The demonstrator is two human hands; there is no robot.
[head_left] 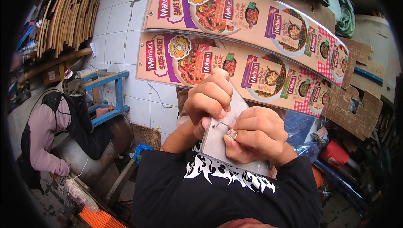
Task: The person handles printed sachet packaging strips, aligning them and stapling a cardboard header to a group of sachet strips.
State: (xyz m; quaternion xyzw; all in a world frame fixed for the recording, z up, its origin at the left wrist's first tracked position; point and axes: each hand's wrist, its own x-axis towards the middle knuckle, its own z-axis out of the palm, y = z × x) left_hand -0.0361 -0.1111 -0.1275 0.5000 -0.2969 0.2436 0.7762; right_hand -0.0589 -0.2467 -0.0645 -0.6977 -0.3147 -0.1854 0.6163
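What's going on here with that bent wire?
A person's left hand grips a pale flat panel, while the right hand pinches a bent metal wire. The wire's far end sits near the panel's edge; I can't tell whether it goes through. Two long printed food signs lie beyond.

White tiled floor (pixel 115 18); wooden strips (pixel 72 24) stacked at left; blue frame (pixel 110 115) below them.

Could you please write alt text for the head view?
A person's right hand pinches a bent metal wire over a pale flat panel, which the left hand holds at its edge. Beyond them lie two long glossy strips printed with food pictures. At left, a co-worker bends near a blue frame.
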